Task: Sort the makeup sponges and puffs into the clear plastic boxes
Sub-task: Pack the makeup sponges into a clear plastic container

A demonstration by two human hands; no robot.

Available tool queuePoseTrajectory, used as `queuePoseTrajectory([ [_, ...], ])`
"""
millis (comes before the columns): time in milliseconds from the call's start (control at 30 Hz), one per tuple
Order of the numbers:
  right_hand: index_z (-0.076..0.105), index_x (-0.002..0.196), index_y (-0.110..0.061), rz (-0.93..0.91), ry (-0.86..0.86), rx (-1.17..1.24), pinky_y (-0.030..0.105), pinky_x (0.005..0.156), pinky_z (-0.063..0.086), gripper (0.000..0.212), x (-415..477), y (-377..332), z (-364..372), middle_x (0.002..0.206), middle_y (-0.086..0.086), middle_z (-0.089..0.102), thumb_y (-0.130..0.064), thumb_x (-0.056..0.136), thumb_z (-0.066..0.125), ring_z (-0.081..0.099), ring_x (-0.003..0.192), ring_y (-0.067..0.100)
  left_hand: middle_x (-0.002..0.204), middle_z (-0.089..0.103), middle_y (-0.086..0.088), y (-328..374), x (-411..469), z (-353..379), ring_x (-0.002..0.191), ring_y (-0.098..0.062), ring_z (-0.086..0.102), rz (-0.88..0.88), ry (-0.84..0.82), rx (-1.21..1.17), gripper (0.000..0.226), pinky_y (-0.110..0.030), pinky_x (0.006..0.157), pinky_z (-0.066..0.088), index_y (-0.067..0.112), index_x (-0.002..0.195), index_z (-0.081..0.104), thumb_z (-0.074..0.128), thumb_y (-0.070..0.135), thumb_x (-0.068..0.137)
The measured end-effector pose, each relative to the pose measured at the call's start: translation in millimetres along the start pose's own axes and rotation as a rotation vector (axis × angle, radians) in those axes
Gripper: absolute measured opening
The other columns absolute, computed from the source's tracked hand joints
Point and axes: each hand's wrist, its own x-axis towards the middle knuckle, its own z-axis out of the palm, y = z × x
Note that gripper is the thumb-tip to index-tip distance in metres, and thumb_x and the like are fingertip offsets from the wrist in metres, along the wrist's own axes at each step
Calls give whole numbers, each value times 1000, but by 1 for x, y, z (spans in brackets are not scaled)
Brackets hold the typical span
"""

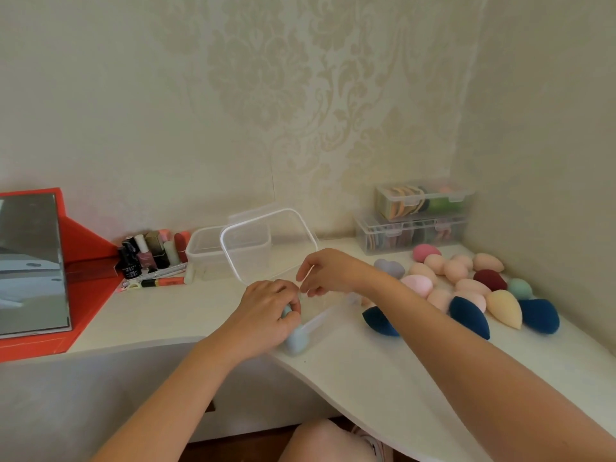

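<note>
Boxes: 4 clear.
- 2 closed, stacked back right. Top box [423, 198]: flat puffs on edge plus a green sponge. Bottom box [410, 233]: more puffs.
- 1 open box [205, 253], back centre.
- 1 tilted box [266, 245] just in front of it, rim facing the camera.

Another clear piece [316, 321] lies just right of the left hand; lid or box, can't tell.

Loose sponges [455, 271]: roughly 17 on the desk [366, 378], right side, in front of the stack. That's 3 navy, 2 pink, 1 maroon, 1 teal, 1 yellow, 1 lilac, rest peach.

Left hand [266, 311]: fingers curled round a blue sponge [296, 341] at the desk's front edge, centre.
Right hand [328, 271]: thumb and fingers pinch the tilted box's lower rim.

Far left: 1 mirror [30, 261], and a cluster of cosmetics [150, 258].
</note>
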Motion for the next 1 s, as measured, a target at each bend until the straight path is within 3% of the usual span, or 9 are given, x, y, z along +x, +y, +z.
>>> queuePoseTrajectory([
  [67, 66, 91, -12, -22, 148, -24, 30, 79, 54, 12, -10, 1, -16, 82, 6, 70, -4, 84, 60, 67, 78, 18, 127, 47, 14, 1, 0, -1, 119, -10, 38, -6, -15, 6, 44, -15, 93, 13, 23, 97, 58, 25, 45, 77],
  [167, 64, 94, -9, 0, 547, -303, 34, 72, 49, 16, -30, 12, -48, 90, 7, 67, -6, 88, 49, 63, 87, 24, 126, 46, 15, 1, 0, -2, 117, -9, 39, -6, -19, -2, 61, -15, 92, 13, 27, 92, 54, 10, 54, 58],
  [267, 59, 104, -5, 268, 764, -631, 34, 68, 44, 17, -52, 37, -83, 102, 14, 65, -8, 92, 47, 62, 95, 31, 128, 46, 14, 2, 0, -3, 118, -10, 39, -14, -39, -8, 58, -16, 94, 14, 30, 89, 50, 9, 55, 56],
  [367, 60, 106, -4, 586, 626, -780, 30, 76, 47, 18, -76, 62, -107, 105, 11, 64, -10, 93, 49, 61, 97, 25, 131, 45, 14, 3, 1, -4, 119, -10, 38, -11, -57, -4, 56, -17, 94, 15, 31, 89, 49, 11, 55, 58],
  [500, 58, 80, -10, 817, 519, -803, 26, 65, 42, 16, -96, 95, -129, 75, 2, 53, -13, 93, 48, 52, 68, 15, 132, 43, 16, 3, 4, -4, 117, -11, 39, -17, -72, 12, 56, -19, 94, 17, 33, 89, 48, 10, 56, 56],
  [600, 58, 81, -14, 927, 445, -721, 27, 75, 46, 19, -102, 113, -137, 83, 2, 58, -24, 92, 47, 56, 76, 17, 132, 44, 15, 3, 4, -2, 116, -11, 40, -20, -65, 10, 52, -18, 93, 17, 32, 88, 48, 13, 56, 58],
  [700, 55, 97, -15, 979, 329, -660, 32, 92, 46, 20, -99, 132, -140, 93, 3, 56, -32, 93, 46, 57, 95, 22, 130, 44, 16, 2, 4, -3, 114, -9, 39, -23, -63, -9, 53, -17, 93, 16, 33, 87, 48, 11, 57, 56],
  [833, 51, 79, -13, 964, 370, -618, 27, 70, 42, 27, -108, 126, -141, 81, 3, 53, -38, 90, 51, 51, 70, 16, 128, 44, 17, 2, 3, -2, 109, -7, 39, -21, -59, -20, 53, -17, 92, 16, 35, 84, 47, 10, 56, 55],
  [1000, 51, 72, -7, 864, 506, -729, 28, 67, 41, 18, -113, 105, -152, 73, 4, 48, -10, 90, 50, 46, 64, 16, 127, 43, 18, 2, 4, -1, 108, -6, 37, -27, -67, -25, 43, -17, 92, 16, 35, 84, 48, 17, 54, 62],
])
